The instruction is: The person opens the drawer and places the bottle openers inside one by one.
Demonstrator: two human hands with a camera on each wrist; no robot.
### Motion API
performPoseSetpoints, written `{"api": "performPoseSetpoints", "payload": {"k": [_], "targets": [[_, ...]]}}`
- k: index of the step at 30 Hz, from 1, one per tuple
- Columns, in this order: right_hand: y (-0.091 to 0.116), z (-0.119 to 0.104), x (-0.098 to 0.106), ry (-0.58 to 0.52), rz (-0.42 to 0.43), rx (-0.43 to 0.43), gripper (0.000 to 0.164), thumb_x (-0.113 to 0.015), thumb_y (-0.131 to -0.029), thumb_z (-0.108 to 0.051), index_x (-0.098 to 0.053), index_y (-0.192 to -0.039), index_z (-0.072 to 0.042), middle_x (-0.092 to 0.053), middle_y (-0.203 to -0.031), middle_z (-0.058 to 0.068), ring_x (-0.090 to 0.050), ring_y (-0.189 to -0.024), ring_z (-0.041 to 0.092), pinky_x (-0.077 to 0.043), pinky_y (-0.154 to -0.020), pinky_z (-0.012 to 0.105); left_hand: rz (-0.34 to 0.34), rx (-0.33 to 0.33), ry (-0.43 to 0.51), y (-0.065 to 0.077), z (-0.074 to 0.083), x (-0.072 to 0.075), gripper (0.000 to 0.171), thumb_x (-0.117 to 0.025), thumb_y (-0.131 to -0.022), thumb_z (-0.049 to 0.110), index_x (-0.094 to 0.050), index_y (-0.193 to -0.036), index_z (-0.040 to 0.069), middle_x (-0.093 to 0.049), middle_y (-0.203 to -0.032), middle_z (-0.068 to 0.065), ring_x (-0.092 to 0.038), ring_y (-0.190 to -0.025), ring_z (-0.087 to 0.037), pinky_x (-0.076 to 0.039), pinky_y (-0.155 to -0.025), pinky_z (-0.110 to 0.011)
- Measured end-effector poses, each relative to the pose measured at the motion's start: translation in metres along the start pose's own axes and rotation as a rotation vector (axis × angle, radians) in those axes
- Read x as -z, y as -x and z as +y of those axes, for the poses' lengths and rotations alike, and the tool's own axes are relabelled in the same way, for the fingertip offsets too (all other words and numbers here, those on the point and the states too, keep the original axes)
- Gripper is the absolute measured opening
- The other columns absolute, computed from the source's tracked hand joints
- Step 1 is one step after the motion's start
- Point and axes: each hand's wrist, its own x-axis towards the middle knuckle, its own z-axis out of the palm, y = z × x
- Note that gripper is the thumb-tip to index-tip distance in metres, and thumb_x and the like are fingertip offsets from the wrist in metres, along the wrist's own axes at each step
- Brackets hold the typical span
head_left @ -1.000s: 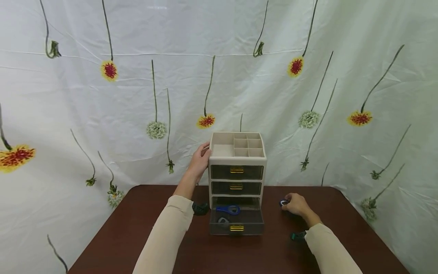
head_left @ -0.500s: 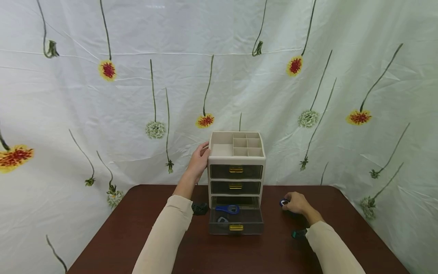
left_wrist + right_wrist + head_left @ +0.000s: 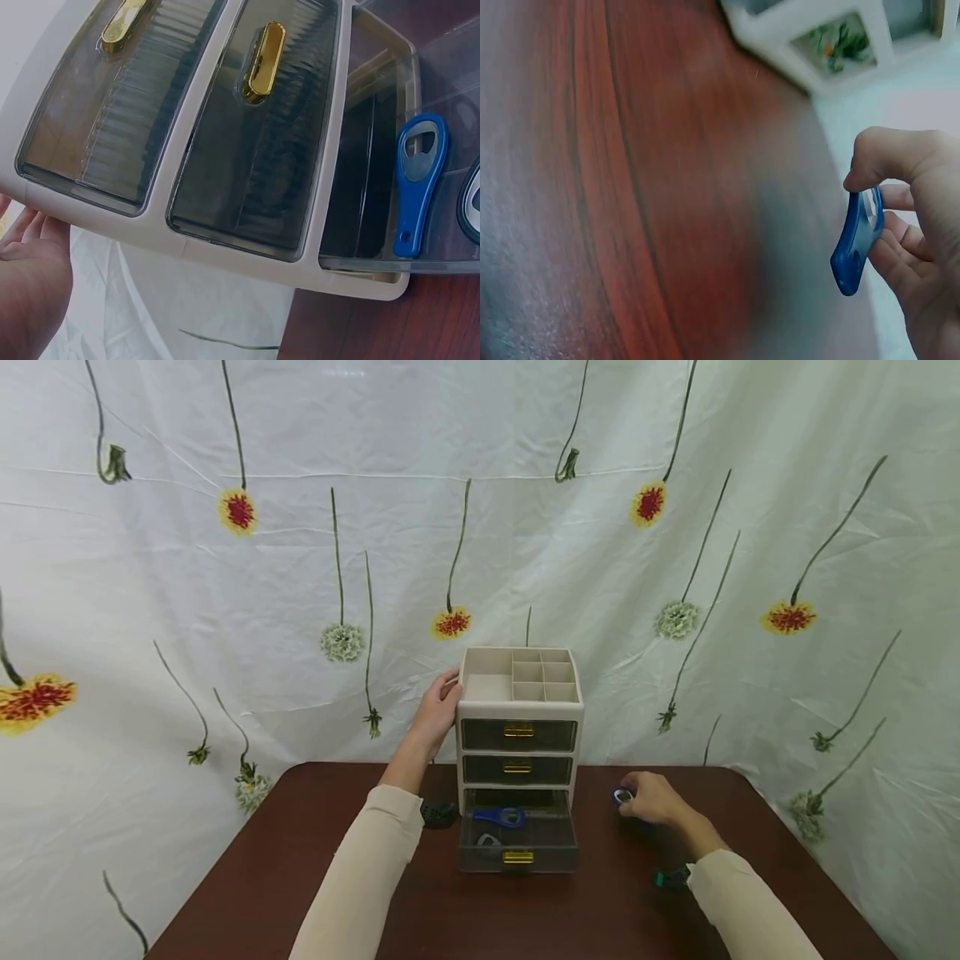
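In the head view my left hand [image 3: 437, 710] rests against the upper left side of a cream drawer organizer [image 3: 521, 711]. Its fingers touch the side wall in the left wrist view. The bottom drawer [image 3: 555, 860] is pulled out. In it lie a blue bottle opener [image 3: 420, 176] and a second, dark-rimmed opener [image 3: 471, 199], partly cut off by the left wrist view's edge. To the right of the organizer, my right hand [image 3: 654, 799] pinches another blue bottle opener [image 3: 853, 251] between thumb and fingers, over the table; its metal end is partly covered by the fingers.
The organizer stands near the back of a dark red-brown table [image 3: 600, 910], before a floral curtain [image 3: 750, 693]. Its two upper drawers [image 3: 519, 753] are closed, and divided compartments [image 3: 543, 677] top it. Dark wrist straps [image 3: 671, 878] sit on both arms.
My right hand has risen slightly with the bottle opener, its forearm shifting a little to the right. The left hand and the organizer hold their places.
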Motion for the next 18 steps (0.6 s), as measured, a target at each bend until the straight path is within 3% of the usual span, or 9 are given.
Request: {"api": "performPoseSetpoints", "payload": {"k": [8,18], "targets": [[0.009,-0.035,0.008,-0.151,-0.035,0.074,0.048,-0.077,-0.082,-0.01,-0.066,-0.126,0.006,-0.068,-0.103,0.008,-0.064,-0.089,0.022,-0.056,-0.072,0.041,0.008,-0.004,-0.004,-0.001,-0.001,0.001,0.046,-0.043,-0.113,0.02,-0.039,-0.159,0.013,-0.043,-0.157,-0.015,-0.044,-0.141,-0.032,-0.039,-0.113,-0.052],[0.024,-0.064,0.01,-0.167,-0.039,0.187,0.047,-0.077,-0.081,-0.012,-0.068,-0.124,0.004,-0.068,-0.099,0.004,-0.063,-0.088,0.019,-0.054,-0.075,0.04,0.007,-0.009,0.007,0.0,0.0,-0.001,0.047,-0.043,-0.113,0.02,-0.038,-0.159,0.011,-0.042,-0.158,-0.016,-0.044,-0.141,-0.033,-0.038,-0.113,-0.052]]}}
